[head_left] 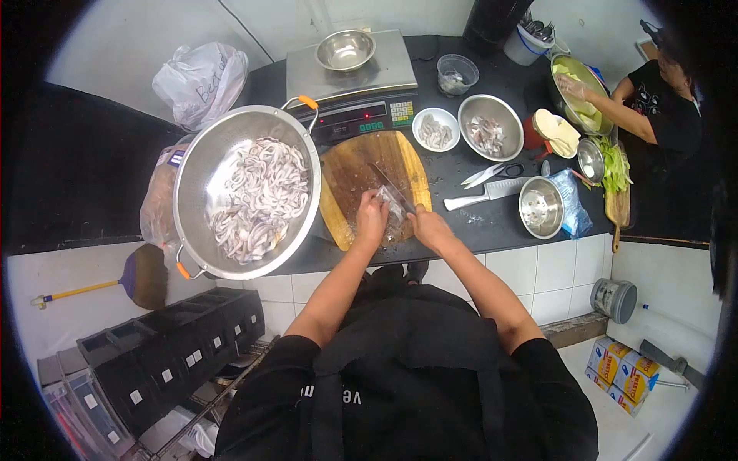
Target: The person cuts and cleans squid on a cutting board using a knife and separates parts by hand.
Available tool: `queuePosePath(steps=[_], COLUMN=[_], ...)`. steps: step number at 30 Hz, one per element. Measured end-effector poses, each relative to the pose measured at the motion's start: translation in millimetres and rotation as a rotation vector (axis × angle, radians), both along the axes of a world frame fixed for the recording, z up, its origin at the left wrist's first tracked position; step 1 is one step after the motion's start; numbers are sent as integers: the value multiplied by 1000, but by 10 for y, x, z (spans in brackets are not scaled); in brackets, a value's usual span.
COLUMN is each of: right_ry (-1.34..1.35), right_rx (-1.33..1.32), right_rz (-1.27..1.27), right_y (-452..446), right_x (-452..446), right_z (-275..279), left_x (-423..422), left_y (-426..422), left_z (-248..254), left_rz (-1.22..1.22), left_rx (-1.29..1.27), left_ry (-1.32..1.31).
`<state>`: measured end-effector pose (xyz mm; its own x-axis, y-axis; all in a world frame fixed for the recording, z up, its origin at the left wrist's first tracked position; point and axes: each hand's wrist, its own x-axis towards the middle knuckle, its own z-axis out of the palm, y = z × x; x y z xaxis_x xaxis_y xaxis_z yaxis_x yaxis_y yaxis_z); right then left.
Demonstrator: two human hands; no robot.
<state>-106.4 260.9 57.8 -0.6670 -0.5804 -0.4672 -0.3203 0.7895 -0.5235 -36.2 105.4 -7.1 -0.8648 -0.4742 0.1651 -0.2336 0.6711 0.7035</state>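
On the round wooden cutting board (354, 165), my left hand (372, 219) is closed on a pale, greyish piece of squid (392, 206), with its fingertips bent over the near end. My right hand (430, 230) grips a knife (390, 180), its blade slanting up and left across the board beside the squid. Dark wet bits lie scattered on the wood. Left of the board, a large steel colander (188, 192) with orange handles holds a heap of squid strips (265, 192). A small white bowl (419, 134) at the board's upper right contains more pale pieces.
Behind the board stands a digital scale (307, 77) bearing a steel bowl (345, 51). To the right lie scissors (492, 175), a white-handled cleaver (469, 201), and steel bowls (490, 104). At far right, a person (669, 107) reaches into a large bowl (596, 84) of greens.
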Motion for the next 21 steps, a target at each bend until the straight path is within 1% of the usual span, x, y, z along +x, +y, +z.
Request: queuePosePath(steps=[3, 5, 6, 8, 9, 11, 12, 14, 17, 21], right_ry=[0, 11, 23, 30, 30, 33, 26, 11, 28, 24], right_rx=[15, -5, -24, -24, -20, -17, -8, 7, -11, 25], right_rz=[-9, -22, -33, -41, -44, -34, -29, -26, 12, 12], right_y=[27, 47, 57, 65, 65, 79, 85, 119, 145, 142], right_x=[-19, 25, 48, 103, 136, 147, 151, 172, 171, 198], right_z=[105, 164, 180, 126, 105, 67, 91, 79, 25, -5], left_x=[11, -10, -26, -72, -73, -67, -72, -54, -48, -79], left_y=[21, 63, 63, 33, -5, -89, -103, -95, -54, -34], left_z=[23, 128, 139, 170, 114, 4, -14, -69, -28, -49], left_rz=[-7, 77, 73, 7, 4, -117, -120, -91, -65, -45], left_rx=[-25, 173, 171, 164, 162, -97, -97, -16, 25, 31], left_ry=[9, 6, 9, 129, 131, 118, 117, 92, 78, 89])
